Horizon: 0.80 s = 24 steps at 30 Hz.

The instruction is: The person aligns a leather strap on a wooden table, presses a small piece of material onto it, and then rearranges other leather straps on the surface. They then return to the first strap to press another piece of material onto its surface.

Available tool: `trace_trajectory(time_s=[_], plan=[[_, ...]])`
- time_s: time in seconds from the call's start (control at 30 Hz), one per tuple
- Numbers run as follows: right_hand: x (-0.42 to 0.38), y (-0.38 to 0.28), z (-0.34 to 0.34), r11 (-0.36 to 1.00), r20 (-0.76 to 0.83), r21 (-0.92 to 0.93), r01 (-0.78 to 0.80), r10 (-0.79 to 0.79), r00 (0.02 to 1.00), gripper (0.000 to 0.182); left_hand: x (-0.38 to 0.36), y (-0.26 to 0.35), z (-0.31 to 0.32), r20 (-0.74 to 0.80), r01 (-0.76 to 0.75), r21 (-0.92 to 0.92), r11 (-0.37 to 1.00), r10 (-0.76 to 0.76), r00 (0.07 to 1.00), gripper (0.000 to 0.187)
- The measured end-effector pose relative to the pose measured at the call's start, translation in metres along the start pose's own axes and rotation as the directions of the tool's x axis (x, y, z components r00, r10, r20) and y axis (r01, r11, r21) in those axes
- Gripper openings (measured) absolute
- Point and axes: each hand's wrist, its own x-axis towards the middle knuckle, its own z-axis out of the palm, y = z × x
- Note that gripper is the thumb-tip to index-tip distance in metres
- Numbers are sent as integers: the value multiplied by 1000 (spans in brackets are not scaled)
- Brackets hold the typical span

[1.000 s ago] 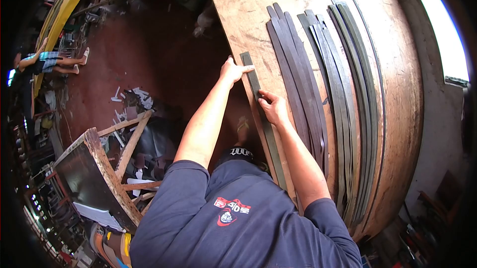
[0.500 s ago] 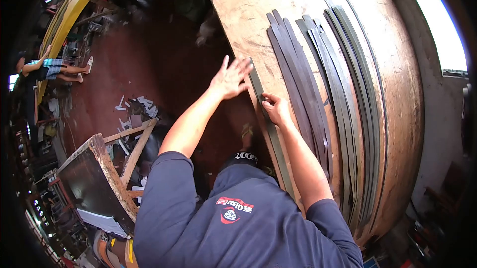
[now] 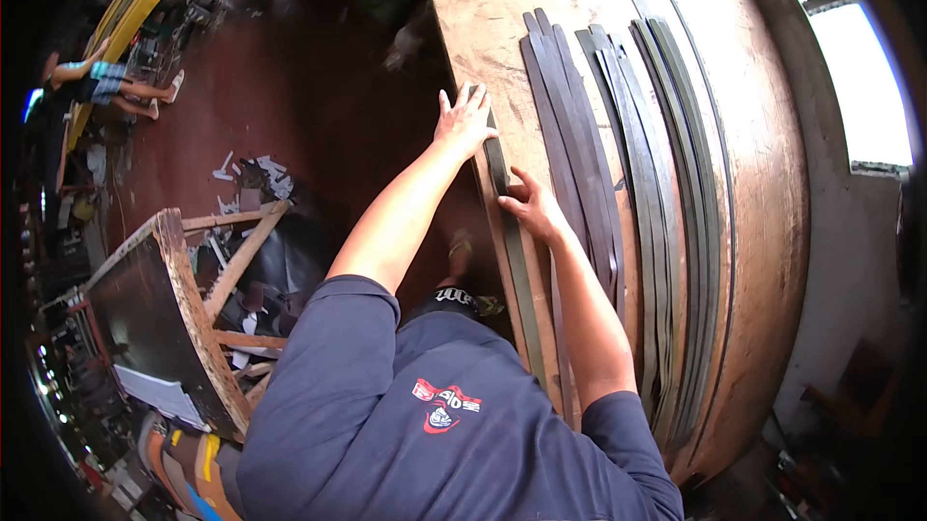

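Note:
A long dark green flat strip (image 3: 517,275) lies along the near edge of the wooden table. My left hand (image 3: 465,123) rests flat on its far end, fingers spread and pointing away from me. Lower down, my right hand (image 3: 534,207) is beside the same strip, thumb and index finger apart, with a fingertip at the strip's edge. The other fingers of that hand curl under and are partly hidden. To the right of my right hand is a bundle of dark purplish-grey strips (image 3: 572,125).
More strip bundles lie further right, one grey-black (image 3: 637,154) and one dark green (image 3: 688,135), on the wooden table (image 3: 763,183). A wooden frame (image 3: 198,313) stands at left on the red floor near scraps (image 3: 275,176). Another person (image 3: 106,82) is by a yellow beam (image 3: 145,9).
My left hand has come down from above the edge onto the strip's far end. My right hand has stayed near the strip, its thumb and index finger now wider apart.

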Motion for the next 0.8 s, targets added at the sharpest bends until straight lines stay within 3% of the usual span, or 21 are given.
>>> trace_trajectory(time_s=[0.27,0.57,0.8], plan=[[-23,-2,0,981,-37,-195,20,-28,999,61,1,2,4,17,41,-3,999,-41,999,76],[-25,36,17,995,-98,95,36,-26,995,43,3,2,8,9,45,3,999,-46,999,75],[-24,41,21,995,-188,73,68,-53,981,39,3,2,6,30,42,9,999,-42,999,74]])
